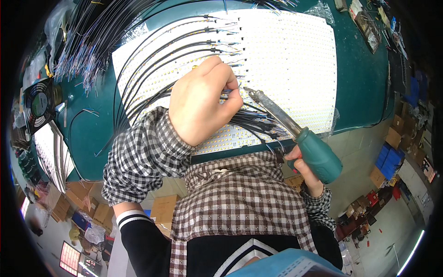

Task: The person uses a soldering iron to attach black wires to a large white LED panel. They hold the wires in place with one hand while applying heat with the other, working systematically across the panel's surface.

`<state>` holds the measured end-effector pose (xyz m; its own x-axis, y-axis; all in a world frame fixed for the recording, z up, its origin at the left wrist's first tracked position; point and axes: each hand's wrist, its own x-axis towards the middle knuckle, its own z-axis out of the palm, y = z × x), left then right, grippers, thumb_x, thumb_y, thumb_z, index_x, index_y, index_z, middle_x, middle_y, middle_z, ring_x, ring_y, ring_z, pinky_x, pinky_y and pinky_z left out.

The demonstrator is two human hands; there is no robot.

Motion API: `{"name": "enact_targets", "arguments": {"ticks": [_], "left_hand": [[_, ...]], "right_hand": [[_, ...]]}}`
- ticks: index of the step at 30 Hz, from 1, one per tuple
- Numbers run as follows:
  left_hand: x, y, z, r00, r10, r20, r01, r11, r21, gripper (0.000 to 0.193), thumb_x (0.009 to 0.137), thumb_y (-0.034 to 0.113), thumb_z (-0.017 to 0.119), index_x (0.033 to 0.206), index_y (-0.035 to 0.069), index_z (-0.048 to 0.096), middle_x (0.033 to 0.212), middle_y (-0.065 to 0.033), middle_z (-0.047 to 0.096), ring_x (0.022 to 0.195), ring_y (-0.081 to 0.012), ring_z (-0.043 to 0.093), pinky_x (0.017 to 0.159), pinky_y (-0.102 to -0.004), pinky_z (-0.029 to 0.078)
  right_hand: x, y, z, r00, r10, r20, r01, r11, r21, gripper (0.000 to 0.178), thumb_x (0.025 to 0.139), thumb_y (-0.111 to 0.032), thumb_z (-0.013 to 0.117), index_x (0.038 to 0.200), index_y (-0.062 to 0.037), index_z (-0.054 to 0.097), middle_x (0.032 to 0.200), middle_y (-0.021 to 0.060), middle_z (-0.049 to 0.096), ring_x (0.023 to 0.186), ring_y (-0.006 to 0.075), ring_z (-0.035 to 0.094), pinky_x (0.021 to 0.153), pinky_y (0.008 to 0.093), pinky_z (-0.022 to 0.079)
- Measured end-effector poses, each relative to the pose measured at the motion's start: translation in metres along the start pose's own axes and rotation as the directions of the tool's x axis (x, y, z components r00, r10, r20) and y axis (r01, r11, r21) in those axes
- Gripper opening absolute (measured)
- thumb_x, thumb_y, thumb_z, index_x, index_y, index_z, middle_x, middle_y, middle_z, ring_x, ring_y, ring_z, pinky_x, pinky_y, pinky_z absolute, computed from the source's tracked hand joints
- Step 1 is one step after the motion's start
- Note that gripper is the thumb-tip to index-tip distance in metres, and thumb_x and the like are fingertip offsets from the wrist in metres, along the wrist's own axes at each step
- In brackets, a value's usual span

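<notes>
My left hand (pixel 203 99) is closed in a pinch on a thin wire of a black cable, over a white LED panel (pixel 295 60) dotted with small yellow squares. My right hand (pixel 308 173) grips a soldering iron (pixel 319 154) by its thick green handle. The iron's tip lies just right of my left fingertips, close to the row of solder points; whether it touches the wire I cannot tell. Several black cables (pixel 177 34) run across the panel's left half, their split wire ends at that row. More loose cables (pixel 258 123) lie bunched below my left hand.
A large bundle of wires (pixel 87 44) covers the green table's (pixel 87 134) far left. At the left edge are a black fan (pixel 40 102) and a stack of white sheets (pixel 51 150). A worn metal box (pixel 368 27) sits far right. Cardboard boxes (pixel 164 208) stand on the floor.
</notes>
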<state>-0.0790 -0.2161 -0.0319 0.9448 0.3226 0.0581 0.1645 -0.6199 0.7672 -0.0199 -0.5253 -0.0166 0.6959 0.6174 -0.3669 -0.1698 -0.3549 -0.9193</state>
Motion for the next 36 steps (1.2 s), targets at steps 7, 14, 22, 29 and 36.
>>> {"name": "enact_targets", "arguments": {"ticks": [7,14,22,29,36], "left_hand": [[0.0,0.0,0.0,1.0,0.005,0.0,-0.005,1.0,0.007,0.012,0.076,0.003,0.072,0.08,0.004,0.06,0.079,-0.0059,0.057,0.062,-0.0168,0.059,0.057,-0.0288,0.049],[0.0,0.0,-0.001,1.0,-0.004,0.013,0.004,1.0,-0.004,0.012,0.077,0.003,0.072,0.081,0.004,0.061,0.08,-0.006,0.057,0.063,-0.017,0.059,0.058,-0.0286,0.05],[0.003,-0.001,-0.008,0.994,0.07,0.08,-0.055,0.982,-0.181,0.009,0.082,0.002,0.07,0.086,0.002,0.062,0.084,-0.0074,0.058,0.072,-0.0183,0.062,0.063,-0.0285,0.051],[0.009,-0.002,-0.01,0.989,0.035,0.147,-0.027,0.998,-0.055,0.007,0.082,0.002,0.069,0.083,0.001,0.062,0.082,-0.0073,0.057,0.072,-0.0185,0.062,0.063,-0.0288,0.051],[0.011,-0.004,-0.012,0.983,-0.02,0.183,0.05,0.985,-0.163,0.007,0.081,0.003,0.07,0.084,0.0,0.064,0.082,-0.0067,0.057,0.071,-0.017,0.061,0.063,-0.028,0.05]], "right_hand": [[-0.002,-0.002,0.003,0.998,0.022,-0.053,-0.014,0.99,0.142,0.057,0.078,-0.006,0.083,0.125,0.0116,0.056,0.089,0.0133,0.073,0.082,0.0194,0.072,0.077,0.0327,0.06],[-0.001,-0.003,0.0,1.0,-0.006,-0.03,0.01,0.994,0.105,0.058,0.081,-0.01,0.082,0.127,0.0111,0.055,0.092,0.0143,0.073,0.085,0.0204,0.072,0.078,0.0348,0.061],[0.004,-0.021,0.007,0.997,-0.054,-0.053,0.055,0.998,0.026,0.065,0.096,-0.037,0.063,0.137,0.0118,0.049,0.111,0.0227,0.069,0.084,0.0253,0.07,0.072,0.0365,0.058],[0.002,-0.019,0.006,0.996,-0.056,-0.064,0.058,0.998,0.031,0.066,0.095,-0.037,0.064,0.137,0.0112,0.049,0.109,0.0225,0.069,0.082,0.0254,0.07,0.071,0.0362,0.059],[0.001,-0.016,0.008,0.995,-0.051,-0.08,0.056,0.996,0.065,0.068,0.094,-0.04,0.066,0.137,0.0105,0.05,0.109,0.0212,0.068,0.09,0.0266,0.07,0.071,0.0363,0.061]]}}
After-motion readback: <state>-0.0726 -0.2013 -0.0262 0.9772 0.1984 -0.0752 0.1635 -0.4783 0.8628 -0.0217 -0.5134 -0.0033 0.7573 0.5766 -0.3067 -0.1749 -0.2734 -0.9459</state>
